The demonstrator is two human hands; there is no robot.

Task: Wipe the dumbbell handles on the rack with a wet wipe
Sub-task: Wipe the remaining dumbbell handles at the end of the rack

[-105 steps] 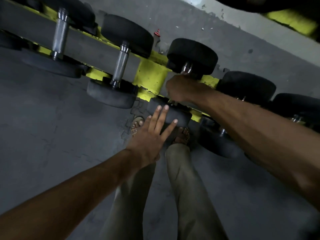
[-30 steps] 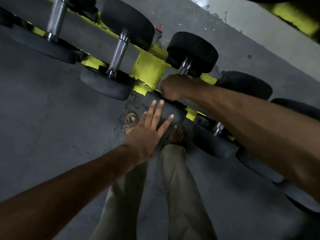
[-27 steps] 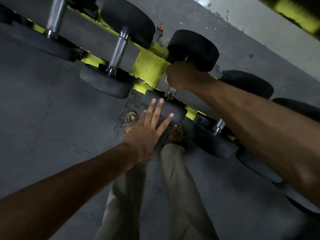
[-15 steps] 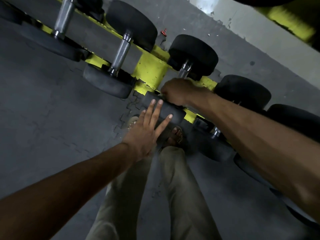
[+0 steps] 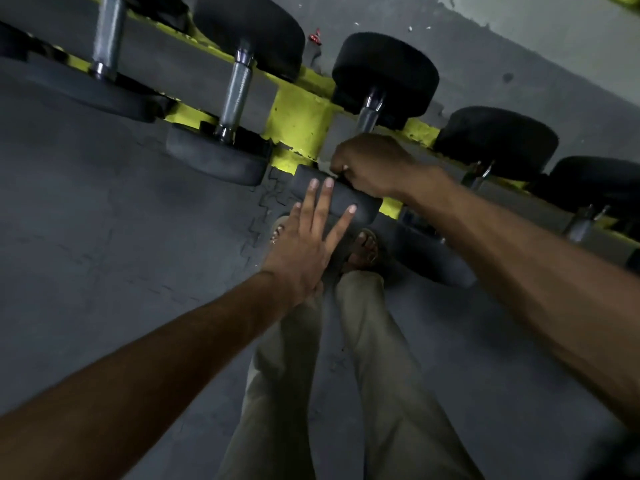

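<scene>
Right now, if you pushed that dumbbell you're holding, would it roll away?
Probably not far. The dumbbell has round ends, so it could roll, but it sits across the yellow rack and the left hand lies flat on its near end. It is likely heavy: thick black ends, a metal handle gripped by the right hand.

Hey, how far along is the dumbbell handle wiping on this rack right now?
Done: cannot tell; the steel handles on the left give no sign of wiping. In hand: the right hand is curled round the middle dumbbell's handle near its front end; the left hand lies flat on its front head. The wipe is hidden. Left: possibly the handles further right.
</scene>
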